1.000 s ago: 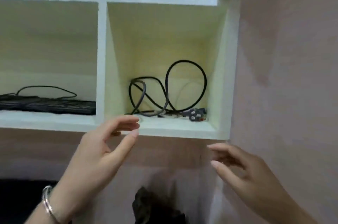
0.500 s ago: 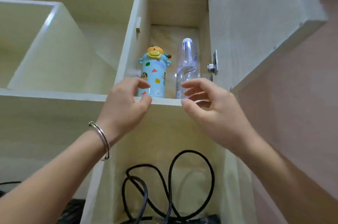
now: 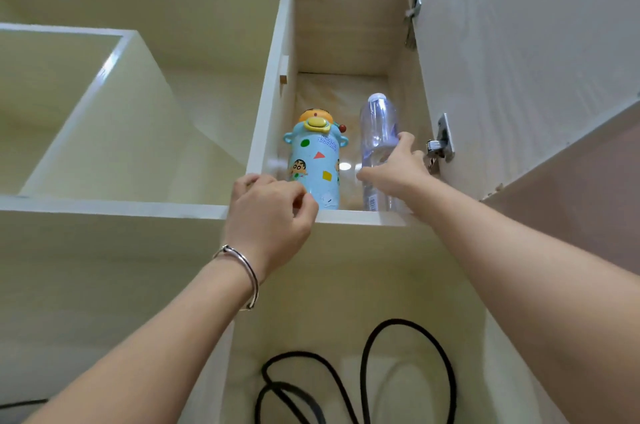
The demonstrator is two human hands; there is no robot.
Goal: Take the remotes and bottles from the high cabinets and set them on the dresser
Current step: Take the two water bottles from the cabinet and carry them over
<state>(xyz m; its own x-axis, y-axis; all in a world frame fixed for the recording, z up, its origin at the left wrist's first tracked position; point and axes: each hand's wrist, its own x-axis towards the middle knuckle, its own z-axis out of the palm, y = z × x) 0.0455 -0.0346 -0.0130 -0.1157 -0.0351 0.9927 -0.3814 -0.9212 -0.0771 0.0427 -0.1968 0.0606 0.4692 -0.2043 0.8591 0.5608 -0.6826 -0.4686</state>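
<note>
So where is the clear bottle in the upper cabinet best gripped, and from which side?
Probably around its straight mid-body, from the front right where the right hand reaches: the clear bottle stands upright, its top tapers, and the blue cartoon bottle blocks its left.

Bare forearms (image 3: 156, 337), silver bangle (image 3: 254, 275) — left wrist (image 3: 230, 273)
</note>
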